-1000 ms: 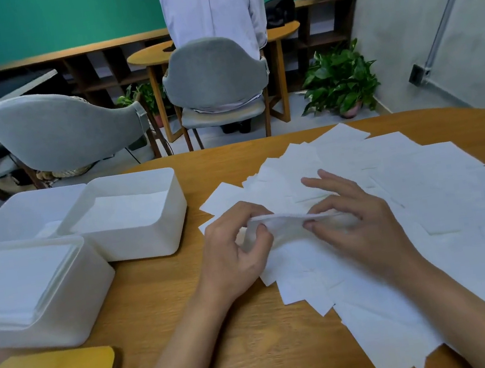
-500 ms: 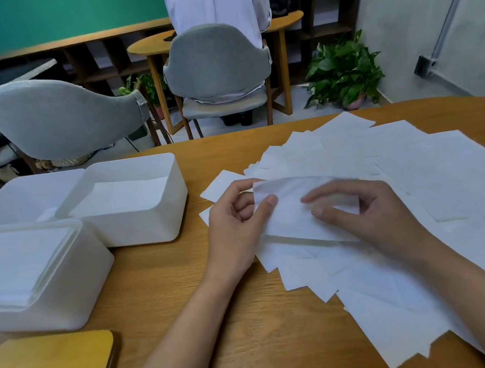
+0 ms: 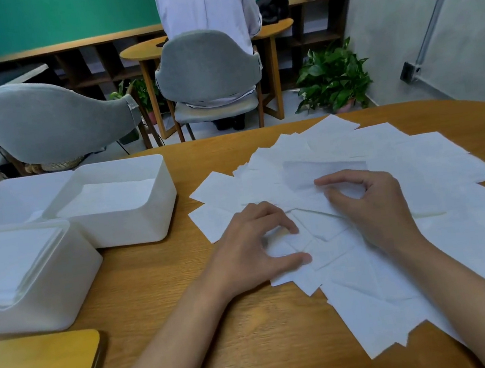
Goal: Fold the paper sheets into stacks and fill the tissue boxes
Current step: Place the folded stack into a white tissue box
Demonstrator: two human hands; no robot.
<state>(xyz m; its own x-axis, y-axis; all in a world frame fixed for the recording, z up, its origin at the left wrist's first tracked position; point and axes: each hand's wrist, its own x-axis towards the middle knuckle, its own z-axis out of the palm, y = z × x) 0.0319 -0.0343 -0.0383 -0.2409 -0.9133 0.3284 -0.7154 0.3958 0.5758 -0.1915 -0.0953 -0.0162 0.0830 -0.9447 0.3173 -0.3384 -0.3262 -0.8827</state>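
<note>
- Yellow wooden lid point(image 3: 38, 362) lies at the near edge, beside white boxes point(image 3: 135, 230) holding stacks.
- Left hand point(image 3: 253, 244), fingers curled, rests on loose sheets point(image 3: 418, 159) fanned across the table point(image 3: 258, 353); whether it pinches one cannot be told.
- Right hand point(image 3: 375, 208) pinches a sheet, thumb to forefinger.
</note>
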